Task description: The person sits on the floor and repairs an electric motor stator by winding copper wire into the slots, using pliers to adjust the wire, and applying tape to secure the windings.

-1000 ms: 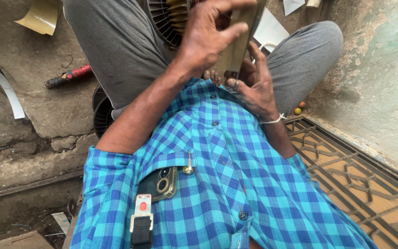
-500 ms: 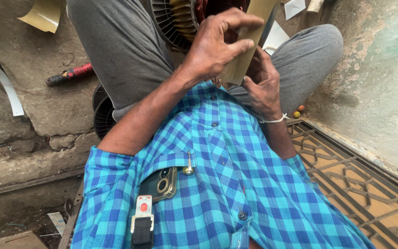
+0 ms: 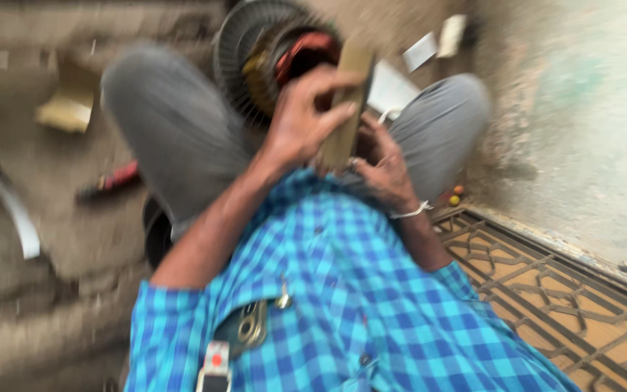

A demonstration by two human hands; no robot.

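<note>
Holding the tan flat strip (image 3: 346, 109) upright over the lap, the left hand (image 3: 302, 120) kept a clenched grip on it while the right hand (image 3: 382, 163) steadied its lower end; a firm two-handed hold suited it

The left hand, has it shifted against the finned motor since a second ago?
Cannot tell: the left hand grips the tan strip beside the motor, but the camera swung and blurred.

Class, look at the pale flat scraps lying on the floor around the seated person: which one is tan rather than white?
The tan folded scrap at upper left, beside the grey-trousered knee. The white scraps lie at upper right, beyond the finned round motor part.
</note>
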